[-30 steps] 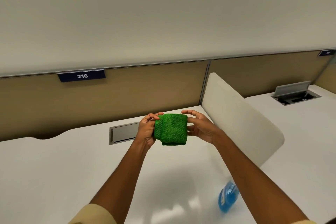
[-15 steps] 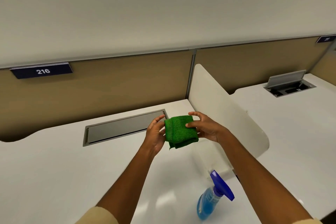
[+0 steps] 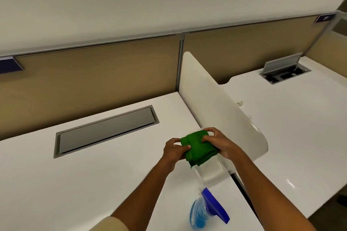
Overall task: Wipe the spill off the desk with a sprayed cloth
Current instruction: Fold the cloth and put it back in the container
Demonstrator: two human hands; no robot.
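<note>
Even, soft overhead light, moderately bright, glossy white table [image 3: 56, 184] throwing small glare spots at right, faint diffuse shadows under the forearms, wide-angle bending of the partition rail [image 3: 93, 43], slight overall softness, spray bottle [image 3: 202, 214] mildly blurred near the lower edge.

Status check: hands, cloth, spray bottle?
Left hand and right hand both gripping folded green cloth, held above desk. Spray bottle standing untouched near edge. Nothing in the way.
</note>
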